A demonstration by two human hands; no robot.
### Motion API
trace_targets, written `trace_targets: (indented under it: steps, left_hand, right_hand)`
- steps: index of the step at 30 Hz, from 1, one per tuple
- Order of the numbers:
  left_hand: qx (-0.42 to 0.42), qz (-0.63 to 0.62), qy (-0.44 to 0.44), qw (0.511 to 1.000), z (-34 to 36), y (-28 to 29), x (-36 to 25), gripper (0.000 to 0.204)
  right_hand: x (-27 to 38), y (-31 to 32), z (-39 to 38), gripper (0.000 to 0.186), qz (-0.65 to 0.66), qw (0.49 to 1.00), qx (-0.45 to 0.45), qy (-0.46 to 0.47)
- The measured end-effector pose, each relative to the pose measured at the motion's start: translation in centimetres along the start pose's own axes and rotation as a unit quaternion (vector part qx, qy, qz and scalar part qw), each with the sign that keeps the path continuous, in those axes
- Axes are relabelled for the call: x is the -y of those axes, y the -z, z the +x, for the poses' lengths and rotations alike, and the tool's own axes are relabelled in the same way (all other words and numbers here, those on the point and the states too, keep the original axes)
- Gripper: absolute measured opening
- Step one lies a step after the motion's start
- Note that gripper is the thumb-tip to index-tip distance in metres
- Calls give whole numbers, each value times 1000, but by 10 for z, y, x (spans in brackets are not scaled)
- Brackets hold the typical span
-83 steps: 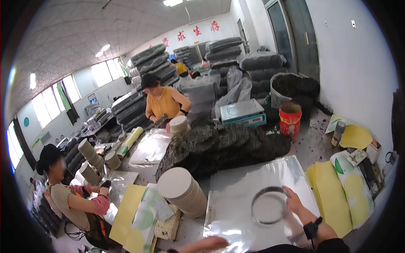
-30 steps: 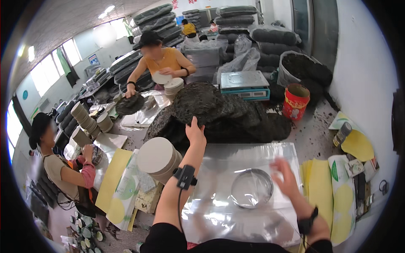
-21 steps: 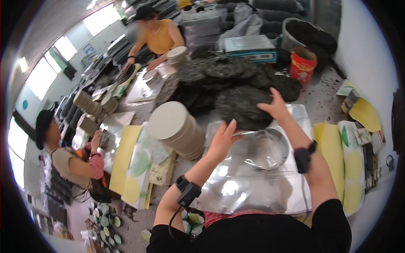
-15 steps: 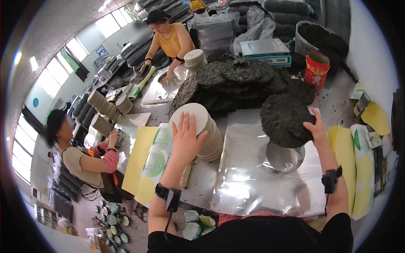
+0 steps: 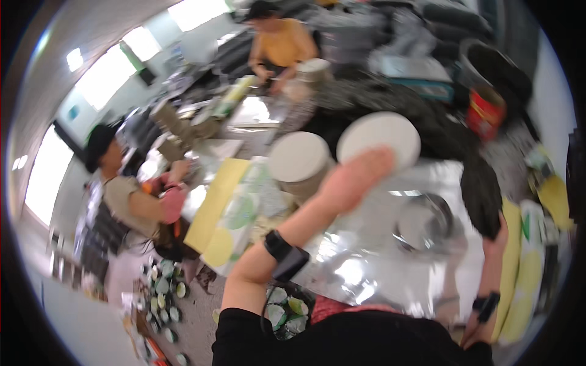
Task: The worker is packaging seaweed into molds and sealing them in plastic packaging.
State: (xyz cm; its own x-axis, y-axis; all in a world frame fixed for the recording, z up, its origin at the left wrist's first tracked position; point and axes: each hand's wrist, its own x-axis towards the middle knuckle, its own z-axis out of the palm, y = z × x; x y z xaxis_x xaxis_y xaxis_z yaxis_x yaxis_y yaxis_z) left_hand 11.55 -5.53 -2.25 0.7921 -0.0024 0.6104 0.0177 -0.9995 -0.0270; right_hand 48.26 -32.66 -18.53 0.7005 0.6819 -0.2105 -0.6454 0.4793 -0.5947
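Observation:
In my left hand (image 5: pixel 360 180), smeared by motion, is a round pale cardboard disc (image 5: pixel 378 137), tilted above the far edge of the plastic sheets (image 5: pixel 342 268). Just left of it stands a stack of the same discs (image 5: pixel 297 157). At the right side of the sheets, my right hand (image 5: pixel 495 236) grips the lower edge of a dark round cake of what looks like dried seaweed (image 5: pixel 481 195), turned nearly edge-on. Between the hands, a shiny round ring (image 5: pixel 421 224) rests on the sheets.
A dark seaweed heap (image 5: pixel 378 97) lies behind the sheets, near a blue scale (image 5: pixel 415 73) and a red bucket (image 5: pixel 485 113). Yellow and green printed sheets (image 5: pixel 235 213) flank the left. Two people work at the left (image 5: pixel 131 195) and far side (image 5: pixel 282 49).
My left hand has moved right from the stack, bringing a disc with it. My right hand has lowered and moved right, tilting the seaweed cake away from above the ring. The view has shifted.

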Motion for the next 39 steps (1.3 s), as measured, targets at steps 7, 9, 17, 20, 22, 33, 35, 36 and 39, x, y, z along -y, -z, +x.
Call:
trace_targets:
  steps: [7, 9, 17, 20, 22, 33, 35, 36, 39]
  left_hand:
    - [235, -188, 110, 947, -15, -195, -80, 64]
    - [282, -130, 59, 949, 8, -209, -68, 69]
    - [391, -77, 68, 915, -13, -249, -106, 86]
    - [439, -188, 96, 873, -7, -264, -83, 80]
    - [373, -385, 205, 819, -29, -271, -34, 65]
    - [59, -342, 368, 862, -31, -192, -58, 58]
    - [68, -349, 361, 862, -28, -188, -62, 60]
    - [67, -321, 360, 873, -34, -191, -62, 60]
    - [56, -302, 349, 885, -29, -195, -63, 59]
  right_hand:
    - [-9, -10, -25, 38, 6, 989, -76, 129]
    - [-5, 3, -35, 39, 23, 984, -142, 108]
    - [14, -47, -83, 50, -94, 976, -104, 165]
    - [21, -113, -78, 57, -224, 942, 20, 250]
    - [5, -139, -63, 56, -324, 914, 77, 233]
    - [-72, -111, -58, 23, -740, 526, 197, 370]
    - [-91, -74, -32, 23, -825, 442, 220, 275]
    - [-90, -91, -32, 23, -835, 407, 230, 292]
    - [-75, -127, -37, 26, -832, 414, 265, 256]
